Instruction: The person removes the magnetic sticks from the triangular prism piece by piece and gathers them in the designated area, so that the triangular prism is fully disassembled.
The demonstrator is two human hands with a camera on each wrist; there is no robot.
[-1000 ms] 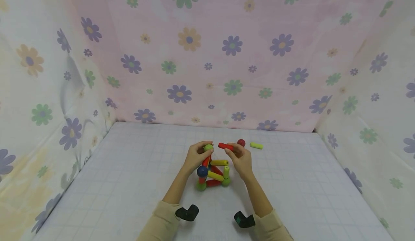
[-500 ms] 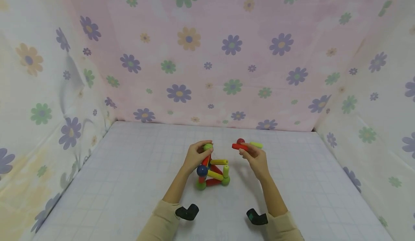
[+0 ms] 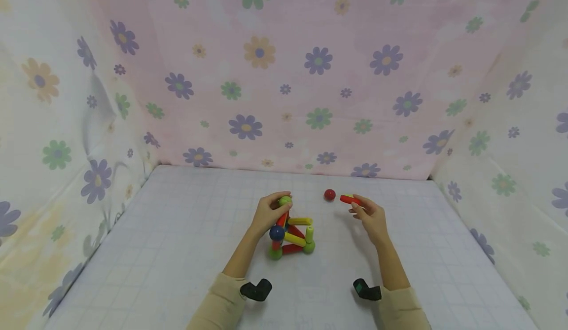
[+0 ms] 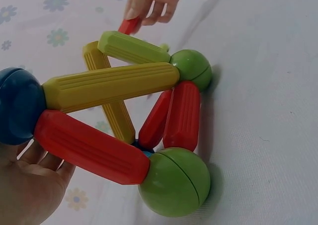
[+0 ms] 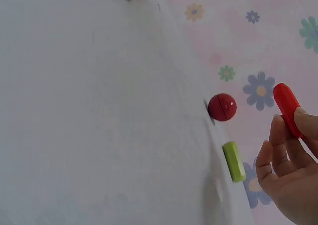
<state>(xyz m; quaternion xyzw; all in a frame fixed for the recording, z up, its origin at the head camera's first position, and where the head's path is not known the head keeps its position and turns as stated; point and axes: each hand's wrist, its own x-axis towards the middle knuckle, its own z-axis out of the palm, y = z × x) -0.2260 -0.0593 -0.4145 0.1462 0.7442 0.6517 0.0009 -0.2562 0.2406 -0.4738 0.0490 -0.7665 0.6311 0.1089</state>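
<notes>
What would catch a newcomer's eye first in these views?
First, the bright stick-and-ball structure at the middle of the white table, its top green ball gripped by the left hand. Next, the right hand off to the structure's right, pinching a red stick. Beyond it, a loose red ball and a green stick lie near the flowered backdrop.

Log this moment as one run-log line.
left hand: grips green ball atop rod structure | right hand: pinches red rod | loose: red ball, green rod
</notes>
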